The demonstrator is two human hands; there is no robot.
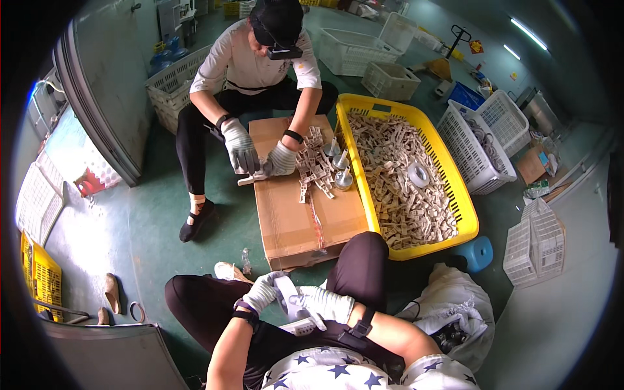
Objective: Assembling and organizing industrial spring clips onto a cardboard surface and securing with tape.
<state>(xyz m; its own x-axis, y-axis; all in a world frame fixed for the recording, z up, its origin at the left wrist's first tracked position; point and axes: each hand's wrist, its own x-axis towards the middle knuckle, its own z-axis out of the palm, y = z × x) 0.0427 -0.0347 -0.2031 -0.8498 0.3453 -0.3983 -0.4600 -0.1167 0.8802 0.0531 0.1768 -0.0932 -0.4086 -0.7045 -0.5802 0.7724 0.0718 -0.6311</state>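
Close to my lap, my left hand (261, 294) in a white striped glove is closed on a curved, light grey plastic piece (284, 289). My right hand (327, 304), gloved alike, presses its fingers against the same piece from the right. The exact finger grip is partly hidden. Below the hands lies a white slotted plastic part (300, 327) over my dark trousers. Ahead stands a cardboard box (292, 227) bearing a pile of small beige plastic parts (315, 169) and several clear small bottles with pointed tips (342, 179).
Across the box a seated co-worker (266, 71) in gloves handles a small white piece. A yellow crate (465, 221) full of beige parts stands right of the box. A blue plastic stool (476, 253) and a white sack (465, 305) lie to my right; white crates (354, 52) stand behind.
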